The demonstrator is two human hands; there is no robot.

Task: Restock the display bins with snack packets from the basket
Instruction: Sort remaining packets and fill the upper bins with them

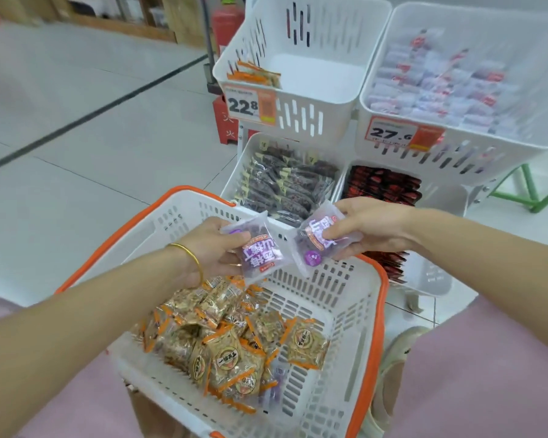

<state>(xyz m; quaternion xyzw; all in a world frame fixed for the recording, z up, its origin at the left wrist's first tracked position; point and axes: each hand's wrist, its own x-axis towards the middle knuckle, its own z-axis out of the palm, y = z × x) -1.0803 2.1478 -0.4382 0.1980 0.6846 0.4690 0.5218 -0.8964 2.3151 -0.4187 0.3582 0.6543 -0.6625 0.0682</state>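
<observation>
A white basket (345, 327) with orange rim sits low in front of me, holding several orange-and-gold snack packets (231, 339) and a purple one near its bottom. My left hand (215, 248) pinches a clear purple-print packet (260, 251) over the basket's far side. Just to its right, my right hand (364, 229) holds a second purple packet (320, 241). Beyond stand the display bins: an upper left bin (314, 99) with a few orange packets in one corner, and an upper right bin (462, 143) full of pale packets.
Below, a lower left bin (234, 175) holds dark packets and a lower right bin (437, 279) holds red-black ones. Price tags read 22.8 (244, 104) and 27.6 (393, 132). A red fire extinguisher (227, 23) stands behind the bins. Tiled floor lies left; a green frame (532, 194) right.
</observation>
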